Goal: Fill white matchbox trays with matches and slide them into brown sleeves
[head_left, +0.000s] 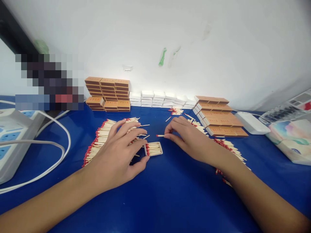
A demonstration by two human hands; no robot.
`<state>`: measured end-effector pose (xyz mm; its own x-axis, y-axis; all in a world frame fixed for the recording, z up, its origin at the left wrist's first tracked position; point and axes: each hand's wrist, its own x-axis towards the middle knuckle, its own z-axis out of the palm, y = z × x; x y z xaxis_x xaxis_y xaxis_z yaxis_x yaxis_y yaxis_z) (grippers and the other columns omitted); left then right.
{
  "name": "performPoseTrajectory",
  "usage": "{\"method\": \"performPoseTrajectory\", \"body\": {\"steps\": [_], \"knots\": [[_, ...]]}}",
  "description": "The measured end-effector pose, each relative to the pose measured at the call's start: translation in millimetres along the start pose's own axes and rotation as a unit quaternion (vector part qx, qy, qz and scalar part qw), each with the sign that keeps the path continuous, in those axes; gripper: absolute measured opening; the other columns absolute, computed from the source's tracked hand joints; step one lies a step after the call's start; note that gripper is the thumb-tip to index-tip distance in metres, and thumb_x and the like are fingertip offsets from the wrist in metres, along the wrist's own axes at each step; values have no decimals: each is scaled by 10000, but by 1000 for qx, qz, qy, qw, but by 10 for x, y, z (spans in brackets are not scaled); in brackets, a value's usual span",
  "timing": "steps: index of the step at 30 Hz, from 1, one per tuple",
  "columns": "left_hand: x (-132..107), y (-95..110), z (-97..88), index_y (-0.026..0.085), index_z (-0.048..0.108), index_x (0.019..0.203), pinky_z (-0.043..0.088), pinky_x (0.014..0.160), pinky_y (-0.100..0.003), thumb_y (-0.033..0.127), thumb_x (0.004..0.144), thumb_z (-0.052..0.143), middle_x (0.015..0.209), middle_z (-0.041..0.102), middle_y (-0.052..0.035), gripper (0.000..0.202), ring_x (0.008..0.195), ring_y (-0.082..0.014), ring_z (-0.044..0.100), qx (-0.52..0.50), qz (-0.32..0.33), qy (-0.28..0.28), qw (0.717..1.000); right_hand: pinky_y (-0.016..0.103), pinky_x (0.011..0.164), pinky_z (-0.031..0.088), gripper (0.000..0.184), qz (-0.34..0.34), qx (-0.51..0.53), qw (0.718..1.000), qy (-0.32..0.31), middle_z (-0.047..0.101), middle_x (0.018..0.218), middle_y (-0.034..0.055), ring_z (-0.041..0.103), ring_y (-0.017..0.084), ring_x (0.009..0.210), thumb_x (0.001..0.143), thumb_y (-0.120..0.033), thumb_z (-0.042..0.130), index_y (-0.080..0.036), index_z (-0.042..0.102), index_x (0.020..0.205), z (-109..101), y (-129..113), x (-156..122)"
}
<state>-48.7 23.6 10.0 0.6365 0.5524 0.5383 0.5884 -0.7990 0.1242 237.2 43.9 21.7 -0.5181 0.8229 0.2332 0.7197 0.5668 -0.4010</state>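
Note:
A small white matchbox tray (161, 148) filled with red-headed matches lies on the blue table. My left hand (121, 147) holds its left end between thumb and index finger, while the other fingers spread over a pile of matches (100, 139). To the right of the tray, my right hand (186, 136) pinches a match (160, 136) between thumb and fingertips, its red head pointing left. More matches (228, 147) lie in a row under and beside my right forearm. Another small heap of matches (177, 111) sits farther back.
Brown matchboxes (109, 94) are stacked at the back left. White trays (157, 98) line the wall, with stepped brown boxes (221, 116) to their right. A power strip (14, 142) and white cables (69, 139) lie left; a tissue pack (291, 139) and white adapter (252, 123) lie right.

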Motion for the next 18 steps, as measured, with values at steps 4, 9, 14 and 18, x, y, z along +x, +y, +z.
{"method": "performPoseTrajectory", "body": {"steps": [4, 9, 14, 18], "knots": [[5, 2, -3, 219, 781, 1137, 384, 1290, -622, 306, 1018, 701, 1336, 788, -86, 168, 1427, -351, 623, 1, -3, -1, 1000, 458, 948, 532, 146, -35, 7, 999, -16, 693, 1100, 94, 617, 282, 1041, 1148, -250, 530, -252, 622, 1034, 6, -270, -36], [3, 2, -1, 223, 776, 1141, 374, 1295, -618, 309, 1021, 697, 1345, 783, -86, 167, 1443, -352, 614, 2, -5, -6, 1000, 489, 977, 535, 152, -61, -32, 997, -27, 697, 1060, 97, 608, 292, 1006, 1118, -182, 563, -243, 637, 1001, 47, -451, -60], [6, 4, -1, 207, 775, 1142, 377, 1286, -625, 280, 1014, 700, 1335, 783, -96, 165, 1407, -349, 633, -1, -2, -2, 1000, 459, 966, 547, 151, -59, -19, 998, -21, 724, 1078, 95, 638, 280, 1017, 1142, -253, 558, -240, 665, 1035, 32, -354, -49], [4, -1, 5, 207, 779, 1138, 383, 1287, -622, 282, 1015, 711, 1328, 786, -97, 159, 1395, -345, 643, -6, -1, 2, 1000, 487, 990, 548, 168, -11, -61, 997, 56, 743, 1138, 132, 655, 319, 1117, 1136, -251, 530, -217, 692, 1160, 31, 45, 8]]}}
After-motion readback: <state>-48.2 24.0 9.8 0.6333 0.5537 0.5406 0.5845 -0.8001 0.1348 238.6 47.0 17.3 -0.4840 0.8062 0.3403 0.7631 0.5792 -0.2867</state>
